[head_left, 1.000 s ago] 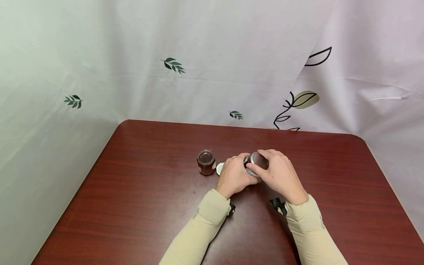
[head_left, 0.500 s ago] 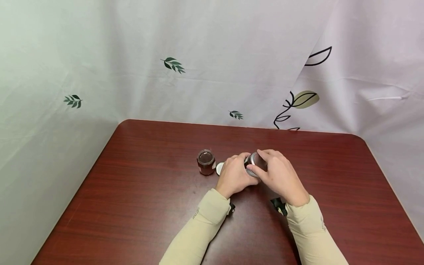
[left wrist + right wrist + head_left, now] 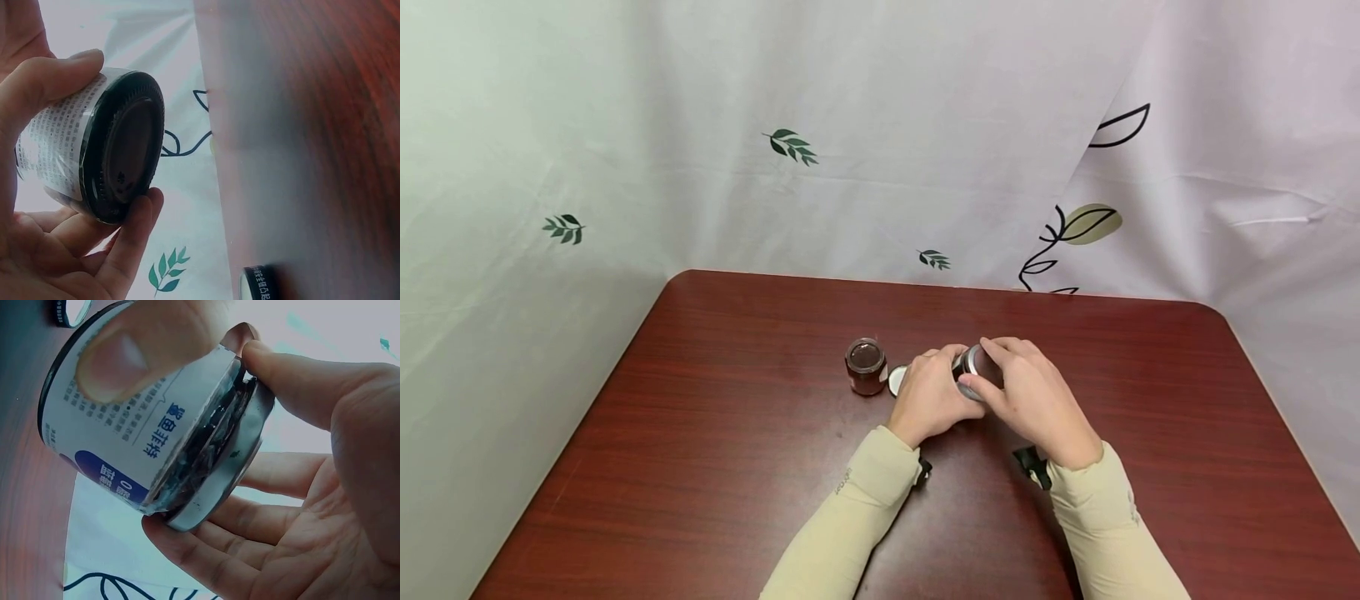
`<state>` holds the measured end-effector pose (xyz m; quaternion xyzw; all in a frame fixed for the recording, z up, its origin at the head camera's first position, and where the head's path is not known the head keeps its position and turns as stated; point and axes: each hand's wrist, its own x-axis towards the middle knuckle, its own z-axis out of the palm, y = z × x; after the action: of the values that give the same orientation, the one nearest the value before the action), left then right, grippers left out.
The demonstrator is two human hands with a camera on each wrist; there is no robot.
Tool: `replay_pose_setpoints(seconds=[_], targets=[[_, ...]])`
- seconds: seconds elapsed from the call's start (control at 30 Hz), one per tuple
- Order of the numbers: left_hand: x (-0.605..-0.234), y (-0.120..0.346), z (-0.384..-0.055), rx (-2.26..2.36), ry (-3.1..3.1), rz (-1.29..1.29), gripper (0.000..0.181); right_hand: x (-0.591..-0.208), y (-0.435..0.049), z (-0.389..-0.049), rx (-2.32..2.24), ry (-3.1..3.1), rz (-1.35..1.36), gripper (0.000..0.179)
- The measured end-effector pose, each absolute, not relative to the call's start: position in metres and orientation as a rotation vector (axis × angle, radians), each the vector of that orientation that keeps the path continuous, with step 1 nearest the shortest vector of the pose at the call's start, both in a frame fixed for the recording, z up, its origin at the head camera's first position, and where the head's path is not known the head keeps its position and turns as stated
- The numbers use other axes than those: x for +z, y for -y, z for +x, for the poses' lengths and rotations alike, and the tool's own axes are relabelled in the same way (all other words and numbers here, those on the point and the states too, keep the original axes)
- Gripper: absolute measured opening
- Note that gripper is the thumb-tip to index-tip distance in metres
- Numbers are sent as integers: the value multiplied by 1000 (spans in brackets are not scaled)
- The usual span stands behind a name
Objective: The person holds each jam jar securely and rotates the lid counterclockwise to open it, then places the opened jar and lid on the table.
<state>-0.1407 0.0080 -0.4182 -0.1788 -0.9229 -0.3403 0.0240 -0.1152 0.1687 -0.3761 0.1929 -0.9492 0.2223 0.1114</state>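
Observation:
My left hand (image 3: pixel 928 396) holds a glass jar (image 3: pixel 59 140) around its side; the jar has a white printed label. It lies tilted, its dark base (image 3: pixel 128 150) showing in the left wrist view. My right hand (image 3: pixel 1037 400) grips the silver-coloured lid (image 3: pixel 219 469) at the jar's other end, thumb and fingers around its edge. In the right wrist view, the lid sits over the jar's mouth, and dark contents show through the glass below it. My left thumb (image 3: pixel 115 365) presses on the label.
A second jar (image 3: pixel 867 371) with dark contents stands upright on the dark red table (image 3: pixel 737 450), left of my hands. Beside it lies a loose lid (image 3: pixel 897 381), pale side up, partly hidden by my left hand. Behind the table hangs a white leaf-patterned curtain (image 3: pixel 865 208).
My right hand has turned slightly around the lid. The left hand and the held jar stay almost in place. The second jar and loose lid have not moved.

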Motion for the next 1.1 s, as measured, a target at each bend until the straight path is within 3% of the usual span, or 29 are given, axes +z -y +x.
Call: replay_pose_setpoints(seconds=[1.1], targets=[[-419,-7,-142,-1089,2855,-571,69,-375,-173,-116,628,2762,680,59]])
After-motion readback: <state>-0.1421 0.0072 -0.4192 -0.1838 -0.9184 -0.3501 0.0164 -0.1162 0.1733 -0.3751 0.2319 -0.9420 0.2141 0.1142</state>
